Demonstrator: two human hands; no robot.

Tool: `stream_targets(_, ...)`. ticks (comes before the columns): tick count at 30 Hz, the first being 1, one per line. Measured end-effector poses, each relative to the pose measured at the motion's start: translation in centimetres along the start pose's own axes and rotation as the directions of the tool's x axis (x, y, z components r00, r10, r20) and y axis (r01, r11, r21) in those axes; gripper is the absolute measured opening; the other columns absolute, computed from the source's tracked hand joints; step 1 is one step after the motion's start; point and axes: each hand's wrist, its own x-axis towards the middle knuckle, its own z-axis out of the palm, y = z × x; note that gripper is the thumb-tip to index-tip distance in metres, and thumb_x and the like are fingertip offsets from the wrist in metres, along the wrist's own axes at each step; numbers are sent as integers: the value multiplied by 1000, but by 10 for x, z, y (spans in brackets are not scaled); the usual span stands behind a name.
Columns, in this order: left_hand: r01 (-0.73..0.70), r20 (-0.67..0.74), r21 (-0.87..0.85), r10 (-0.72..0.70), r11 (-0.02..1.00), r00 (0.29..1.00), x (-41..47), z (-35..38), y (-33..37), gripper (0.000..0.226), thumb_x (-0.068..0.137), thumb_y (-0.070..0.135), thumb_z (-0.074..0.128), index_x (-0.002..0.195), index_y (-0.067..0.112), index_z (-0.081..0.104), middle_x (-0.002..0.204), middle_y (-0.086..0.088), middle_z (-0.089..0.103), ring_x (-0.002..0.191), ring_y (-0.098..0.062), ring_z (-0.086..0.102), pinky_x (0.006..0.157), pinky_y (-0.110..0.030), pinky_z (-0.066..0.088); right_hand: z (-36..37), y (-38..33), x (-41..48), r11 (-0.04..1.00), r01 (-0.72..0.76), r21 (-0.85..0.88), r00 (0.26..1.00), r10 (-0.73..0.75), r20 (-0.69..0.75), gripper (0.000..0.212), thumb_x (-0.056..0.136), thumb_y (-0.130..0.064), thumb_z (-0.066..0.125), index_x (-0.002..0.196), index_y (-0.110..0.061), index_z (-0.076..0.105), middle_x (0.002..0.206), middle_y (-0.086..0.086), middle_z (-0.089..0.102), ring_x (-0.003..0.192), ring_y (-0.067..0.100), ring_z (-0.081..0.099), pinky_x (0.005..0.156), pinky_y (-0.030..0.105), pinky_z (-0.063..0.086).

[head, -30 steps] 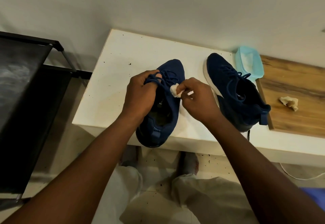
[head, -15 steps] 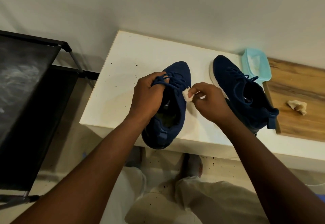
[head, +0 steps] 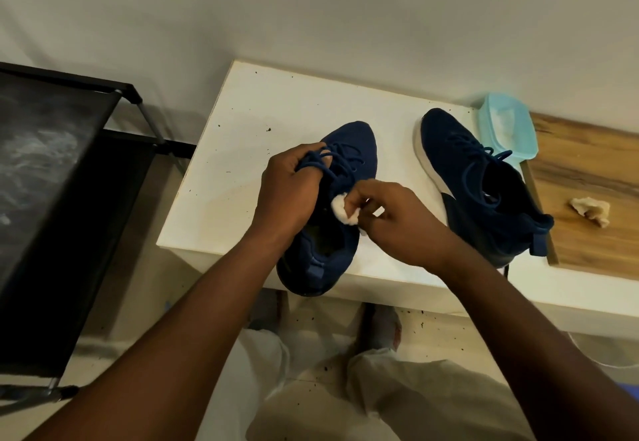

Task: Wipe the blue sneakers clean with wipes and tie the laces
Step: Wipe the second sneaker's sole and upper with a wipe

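Two blue sneakers stand on a white table [head: 262, 108]. The left sneaker [head: 349, 143] points away from me with its heel over the table's front edge. My left hand [head: 287, 188] grips its loose blue laces [head: 325, 164] and holds them up off the tongue. My right hand [head: 397, 219] pinches a small white wipe [head: 340, 210] and presses it against the shoe's right side near the opening. The right sneaker [head: 484, 191], white-soled and with untied laces, stands apart to the right.
A light blue wipes tub [head: 505, 129] stands behind the right sneaker by the wall. A crumpled used wipe [head: 589, 209] lies on a wooden board [head: 587, 171] at the right. A black metal rack [head: 52, 177] stands left of the table. My legs are below the table edge.
My right hand has slid the wipe back along the left sneaker's side, toward the opening. My left hand keeps its hold on the laces. The camera view has shifted slightly.
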Motion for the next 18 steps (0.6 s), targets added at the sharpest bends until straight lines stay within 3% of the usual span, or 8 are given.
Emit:
stream_targets(1,-3,1,7,3,1000,1000,0,0,0,30,96,10,58,118,22,75,112,8,75,106,-10,69,100,-36,55,0,-3,-3,999,39,17,998,-40,40,35,83,9,57,86,-24,67,97,-9,63,86,10,60,70,17,48)
stream_targets(3,-2,3,15,2,1000,1000,1,1,-1,29,96,11,59,117,22,75,112,8,75,106,-11,69,100,-38,55,1,4,3,999,39,0,996,-39,-74,35,82,10,58,85,-24,67,96,-9,63,87,11,60,73,19,49)
stream_targets(5,13,5,13,-13,1000,1000,2,1,-2,27,97,15,60,116,24,76,111,9,75,107,-12,70,100,-39,56,3,23,16,996,-84,-38,955,70,-290,34,83,10,57,86,-23,65,102,-3,64,92,15,61,81,27,53)
stream_targets(7,21,9,10,-21,1000,1000,2,1,-2,27,97,16,59,116,26,76,111,10,75,108,-12,69,100,-40,56,3,32,24,979,-201,40,909,201,-364,30,86,7,55,86,-21,65,106,-1,65,97,19,62,86,34,54)
stream_targets(9,17,10,2,-17,1000,1000,2,0,-3,28,97,15,59,117,26,76,111,9,75,107,-12,69,100,-40,55,4,25,19,985,-157,76,950,171,-259,32,87,7,55,89,-23,64,105,-3,64,94,15,62,81,30,54)
stream_targets(13,-8,7,-10,8,1000,1000,1,0,-2,28,96,11,59,115,24,76,111,9,75,106,-8,69,101,-36,55,1,0,1,990,90,105,995,-94,37,40,84,12,57,84,-27,67,93,-10,63,85,12,60,71,20,51)
stream_targets(15,-5,10,-15,6,1000,1000,0,1,0,27,96,9,60,113,23,76,109,9,75,104,-7,70,100,-34,55,2,12,7,997,75,21,993,-73,-91,40,81,13,57,84,-26,67,96,-9,63,87,10,60,75,23,53)
stream_targets(18,6,14,-14,-6,1000,1000,0,1,0,26,97,12,61,113,25,77,108,11,76,104,-7,70,99,-34,56,-1,36,21,986,-158,-48,936,134,-324,32,81,11,56,89,-19,66,108,-2,64,92,15,62,76,19,50)
